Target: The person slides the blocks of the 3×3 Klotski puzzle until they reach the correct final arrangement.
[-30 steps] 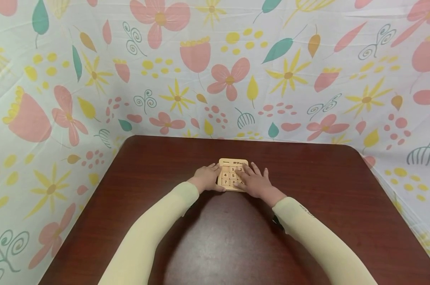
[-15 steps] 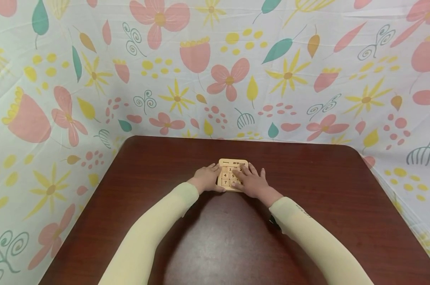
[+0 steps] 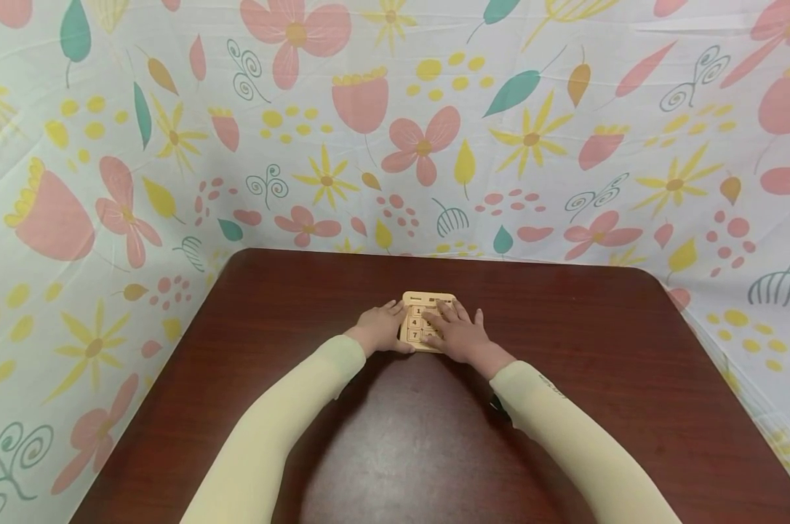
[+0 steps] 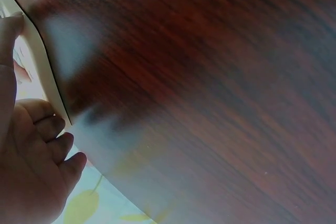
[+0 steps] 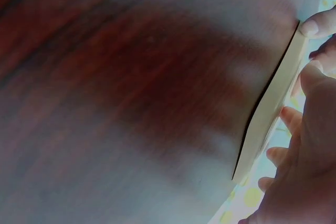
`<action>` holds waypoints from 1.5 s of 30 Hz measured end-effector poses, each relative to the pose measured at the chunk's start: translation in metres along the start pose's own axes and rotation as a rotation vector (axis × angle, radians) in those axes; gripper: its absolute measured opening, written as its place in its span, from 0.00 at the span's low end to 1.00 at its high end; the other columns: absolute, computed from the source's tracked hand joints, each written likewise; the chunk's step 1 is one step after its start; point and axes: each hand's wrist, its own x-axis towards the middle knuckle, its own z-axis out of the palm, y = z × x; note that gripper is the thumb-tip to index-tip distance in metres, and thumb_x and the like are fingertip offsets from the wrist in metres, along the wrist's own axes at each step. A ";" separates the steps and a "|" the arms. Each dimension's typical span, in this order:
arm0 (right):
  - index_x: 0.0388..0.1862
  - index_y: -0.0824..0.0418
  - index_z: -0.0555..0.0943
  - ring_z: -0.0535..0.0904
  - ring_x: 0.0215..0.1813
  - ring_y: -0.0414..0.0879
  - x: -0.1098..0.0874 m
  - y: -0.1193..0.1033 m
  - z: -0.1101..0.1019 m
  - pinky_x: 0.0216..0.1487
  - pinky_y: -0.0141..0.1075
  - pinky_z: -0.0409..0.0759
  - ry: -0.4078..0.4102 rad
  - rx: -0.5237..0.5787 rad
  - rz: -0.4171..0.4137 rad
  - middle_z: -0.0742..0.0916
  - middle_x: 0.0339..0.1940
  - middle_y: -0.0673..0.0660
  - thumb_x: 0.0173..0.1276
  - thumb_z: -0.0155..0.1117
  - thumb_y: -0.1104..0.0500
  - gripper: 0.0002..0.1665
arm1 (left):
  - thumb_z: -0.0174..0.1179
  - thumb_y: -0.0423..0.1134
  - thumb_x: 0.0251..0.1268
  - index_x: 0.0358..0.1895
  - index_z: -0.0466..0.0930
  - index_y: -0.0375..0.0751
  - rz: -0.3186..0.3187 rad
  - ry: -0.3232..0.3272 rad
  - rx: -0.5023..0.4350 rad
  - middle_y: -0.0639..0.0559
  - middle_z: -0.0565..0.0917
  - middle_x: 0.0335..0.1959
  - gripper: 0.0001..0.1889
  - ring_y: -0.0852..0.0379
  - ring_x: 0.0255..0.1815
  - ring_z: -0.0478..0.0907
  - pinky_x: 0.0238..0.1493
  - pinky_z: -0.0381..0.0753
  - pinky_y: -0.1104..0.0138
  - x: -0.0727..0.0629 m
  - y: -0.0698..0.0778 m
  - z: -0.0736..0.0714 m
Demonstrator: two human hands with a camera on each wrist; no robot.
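A wooden number sliding puzzle (image 3: 424, 297) lies flat on the dark table, with square tiles such as 1, 4 and 7 showing in its left column. My left hand (image 3: 377, 329) holds it by its left side, thumb at the near corner and fingertips along the upper left edge. Over the right part of the puzzle spreads my right hand (image 3: 463, 337), its fairly straight fingers touching the tiles and hiding most of the middle and right columns. Both wrist views catch the puzzle's near side edge-on: pale wood (image 4: 41, 61) beside the left hand, and the same edge (image 5: 273, 98) under the right.
The reddish-brown table (image 3: 565, 313) extends around the puzzle on all sides. A white cloth with printed flowers (image 3: 395, 109) hangs behind the table and along its left and right sides. Pale yellow sleeves (image 3: 270, 422) cover both forearms.
My right hand has shifted slightly left across the puzzle, and the 1 tile has slid left from the second column into the gap at the top left. My left hand has stayed put.
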 end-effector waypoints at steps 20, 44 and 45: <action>0.84 0.47 0.59 0.42 0.87 0.67 0.002 -0.006 -0.004 0.77 0.76 0.41 -0.022 0.003 -0.013 0.55 0.87 0.60 0.80 0.49 0.37 0.39 | 0.60 0.68 0.67 0.83 0.51 0.42 0.002 0.015 -0.012 0.50 0.53 0.86 0.52 0.53 0.87 0.50 0.82 0.61 0.59 -0.003 0.001 -0.001; 0.83 0.47 0.61 0.42 0.87 0.67 0.005 -0.003 -0.002 0.77 0.76 0.41 -0.010 -0.025 -0.026 0.57 0.87 0.60 0.79 0.50 0.35 0.39 | 0.61 0.69 0.65 0.82 0.54 0.41 0.010 0.031 -0.014 0.48 0.56 0.85 0.52 0.52 0.87 0.50 0.82 0.62 0.58 -0.006 0.002 -0.004; 0.83 0.47 0.61 0.42 0.87 0.67 0.005 -0.003 -0.002 0.78 0.76 0.41 -0.009 -0.025 -0.026 0.57 0.87 0.60 0.79 0.49 0.35 0.39 | 0.61 0.69 0.65 0.82 0.55 0.41 0.011 0.034 -0.011 0.47 0.56 0.85 0.52 0.51 0.87 0.51 0.82 0.62 0.58 -0.006 0.003 -0.004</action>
